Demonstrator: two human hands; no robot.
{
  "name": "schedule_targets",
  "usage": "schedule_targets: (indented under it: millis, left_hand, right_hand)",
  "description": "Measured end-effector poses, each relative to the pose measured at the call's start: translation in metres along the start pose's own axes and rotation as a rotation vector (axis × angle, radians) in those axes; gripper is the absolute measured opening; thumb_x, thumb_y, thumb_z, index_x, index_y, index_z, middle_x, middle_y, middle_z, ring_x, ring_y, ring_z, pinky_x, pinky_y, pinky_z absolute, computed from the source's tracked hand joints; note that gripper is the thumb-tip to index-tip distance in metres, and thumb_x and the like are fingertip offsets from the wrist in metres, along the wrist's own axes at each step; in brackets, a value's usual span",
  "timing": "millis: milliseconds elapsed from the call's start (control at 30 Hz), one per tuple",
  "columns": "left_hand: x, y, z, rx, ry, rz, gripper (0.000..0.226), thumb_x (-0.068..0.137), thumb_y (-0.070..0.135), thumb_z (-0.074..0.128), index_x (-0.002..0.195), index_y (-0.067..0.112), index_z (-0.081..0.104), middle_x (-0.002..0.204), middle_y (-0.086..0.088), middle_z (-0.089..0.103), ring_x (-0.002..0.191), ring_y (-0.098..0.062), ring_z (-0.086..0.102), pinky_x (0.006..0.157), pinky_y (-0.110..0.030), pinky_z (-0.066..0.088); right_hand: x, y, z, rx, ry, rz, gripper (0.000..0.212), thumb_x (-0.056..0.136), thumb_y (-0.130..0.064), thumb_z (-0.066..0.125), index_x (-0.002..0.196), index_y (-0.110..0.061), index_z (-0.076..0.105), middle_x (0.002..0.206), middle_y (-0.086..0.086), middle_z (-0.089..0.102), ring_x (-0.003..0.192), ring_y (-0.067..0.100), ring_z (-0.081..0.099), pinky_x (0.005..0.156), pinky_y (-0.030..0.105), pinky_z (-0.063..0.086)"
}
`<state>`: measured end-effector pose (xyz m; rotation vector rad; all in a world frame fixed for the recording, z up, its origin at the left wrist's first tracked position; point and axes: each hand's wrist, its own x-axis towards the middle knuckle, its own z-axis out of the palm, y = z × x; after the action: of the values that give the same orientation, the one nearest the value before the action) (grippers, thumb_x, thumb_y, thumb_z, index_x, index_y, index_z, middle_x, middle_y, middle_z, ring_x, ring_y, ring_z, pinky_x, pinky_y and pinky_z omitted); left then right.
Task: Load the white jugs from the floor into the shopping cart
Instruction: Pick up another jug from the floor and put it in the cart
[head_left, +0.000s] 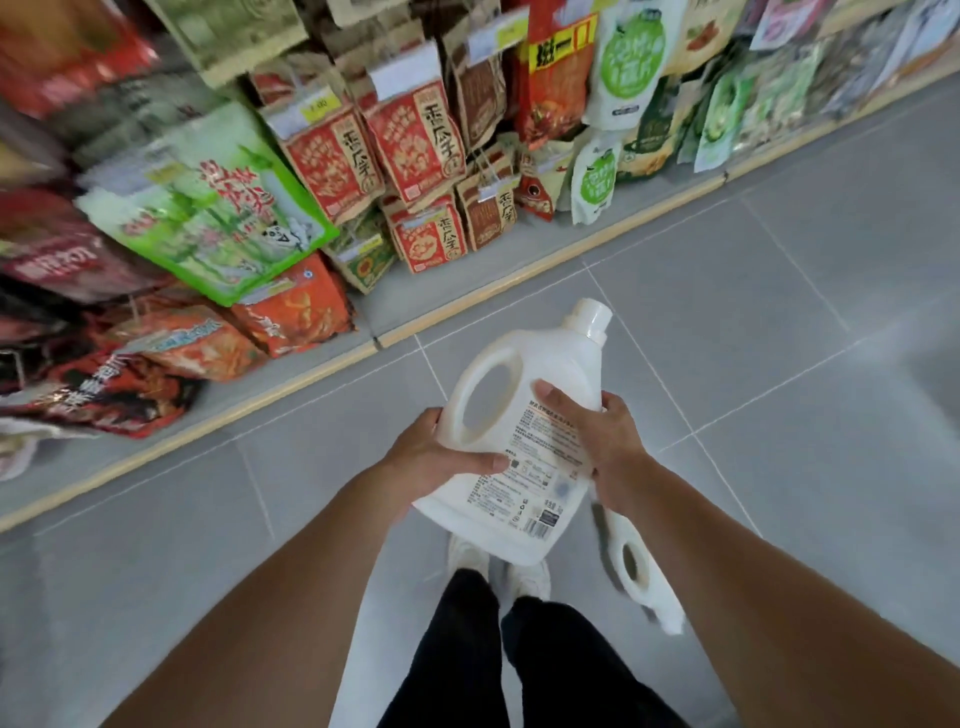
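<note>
I hold a white jug (524, 415) with a screw cap and a printed label above the grey tiled floor, its cap pointing away from me. My left hand (441, 457) grips its lower left side by the handle. My right hand (602, 441) clasps its right side. A second white jug (639, 571) lies on the floor just below my right wrist, partly hidden by my arm. No shopping cart is in view.
A low store shelf (467, 291) packed with snack bags runs diagonally across the left and top. Grey floor tiles (779, 338) stretch to the right. My legs and white shoes (498, 566) stand under the held jug.
</note>
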<state>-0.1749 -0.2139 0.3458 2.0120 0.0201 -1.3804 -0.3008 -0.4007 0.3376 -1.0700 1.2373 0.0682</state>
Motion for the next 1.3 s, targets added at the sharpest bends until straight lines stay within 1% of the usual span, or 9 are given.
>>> schedule_targets:
  millis: [133, 267, 433, 567, 667, 800, 933, 1200, 1300]
  left_hand:
    - [-0.061, 0.001, -0.018, -0.085, 0.071, 0.031, 0.094, 0.057, 0.037, 0.106, 0.135, 0.029, 0.055, 0.122, 0.007, 0.071, 0.110, -0.016, 0.069, 0.088, -0.035, 0.055]
    - [-0.106, -0.007, -0.036, -0.157, 0.131, 0.048, 0.099, 0.053, 0.040, 0.106, 0.137, 0.027, 0.056, 0.125, 0.008, 0.071, 0.114, -0.015, 0.068, 0.098, -0.038, 0.056]
    - [-0.151, -0.021, -0.054, -0.283, 0.182, 0.056, 0.099, 0.055, 0.038, 0.106, 0.139, 0.027, 0.056, 0.127, 0.008, 0.070, 0.116, -0.017, 0.066, 0.099, -0.038, 0.053]
    - [-0.185, -0.040, -0.077, -0.374, 0.215, 0.060, 0.098, 0.055, 0.038, 0.106, 0.138, 0.025, 0.057, 0.125, 0.006, 0.071, 0.115, -0.018, 0.068, 0.100, -0.041, 0.054]
    - [-0.204, -0.062, -0.100, -0.435, 0.241, 0.078, 0.095, 0.058, 0.038, 0.105, 0.139, 0.025, 0.056, 0.125, 0.006, 0.070, 0.114, -0.016, 0.066, 0.093, -0.037, 0.051]
    - [-0.226, -0.110, -0.134, -0.511, 0.274, 0.118, 0.098, 0.058, 0.038, 0.106, 0.140, 0.024, 0.056, 0.126, 0.005, 0.070, 0.113, -0.015, 0.066, 0.089, -0.035, 0.049]
    - [-0.255, -0.172, -0.178, -0.509, 0.308, 0.130, 0.106, 0.050, 0.046, 0.107, 0.141, 0.027, 0.056, 0.127, 0.007, 0.070, 0.117, -0.016, 0.065, 0.103, -0.041, 0.051]
    - [-0.324, -0.313, -0.285, -0.469, 0.356, 0.118, 0.097, 0.052, 0.046, 0.106, 0.134, 0.027, 0.059, 0.124, 0.005, 0.070, 0.116, -0.019, 0.066, 0.106, -0.043, 0.052]
    - [-0.346, -0.366, -0.321, -0.490, 0.385, 0.098, 0.098, 0.049, 0.049, 0.106, 0.133, 0.027, 0.059, 0.123, 0.007, 0.070, 0.115, -0.018, 0.065, 0.101, -0.039, 0.053]
  right_hand:
    - [-0.049, -0.025, 0.017, -0.058, -0.041, -0.035, 0.095, 0.063, -0.056, 0.100, 0.139, -0.021, 0.053, 0.116, 0.004, 0.078, 0.102, 0.028, 0.076, 0.090, 0.051, 0.063]
    - [-0.090, -0.046, 0.034, -0.153, -0.080, -0.106, 0.087, 0.067, -0.056, 0.098, 0.134, -0.015, 0.060, 0.112, 0.003, 0.080, 0.096, 0.023, 0.078, 0.072, 0.035, 0.059]
    - [-0.133, -0.065, 0.064, -0.260, -0.136, -0.146, 0.096, 0.062, -0.058, 0.100, 0.137, -0.017, 0.057, 0.114, 0.004, 0.080, 0.100, 0.027, 0.078, 0.091, 0.051, 0.065]
    - [-0.165, -0.073, 0.100, -0.310, -0.174, -0.180, 0.091, 0.066, -0.054, 0.099, 0.137, -0.017, 0.057, 0.114, 0.003, 0.077, 0.101, 0.026, 0.076, 0.094, 0.051, 0.062]
    - [-0.185, -0.069, 0.135, -0.349, -0.186, -0.209, 0.104, 0.052, -0.063, 0.101, 0.136, -0.018, 0.060, 0.114, 0.002, 0.080, 0.103, 0.027, 0.078, 0.098, 0.055, 0.062]
    - [-0.211, -0.047, 0.187, -0.383, -0.225, -0.238, 0.093, 0.057, -0.057, 0.102, 0.133, -0.019, 0.064, 0.113, 0.002, 0.081, 0.101, 0.027, 0.079, 0.095, 0.053, 0.063]
    - [-0.250, -0.008, 0.247, -0.392, -0.245, -0.251, 0.089, 0.057, -0.056, 0.103, 0.128, -0.019, 0.064, 0.113, 0.003, 0.081, 0.101, 0.028, 0.079, 0.097, 0.055, 0.063]
    - [-0.329, 0.093, 0.382, -0.355, -0.317, -0.236, 0.108, 0.035, -0.066, 0.103, 0.126, -0.020, 0.067, 0.109, 0.003, 0.083, 0.098, 0.029, 0.082, 0.095, 0.056, 0.064]
    - [-0.356, 0.130, 0.430, -0.353, -0.357, -0.216, 0.104, 0.038, -0.062, 0.103, 0.126, -0.020, 0.067, 0.107, 0.003, 0.084, 0.097, 0.030, 0.082, 0.094, 0.057, 0.065]
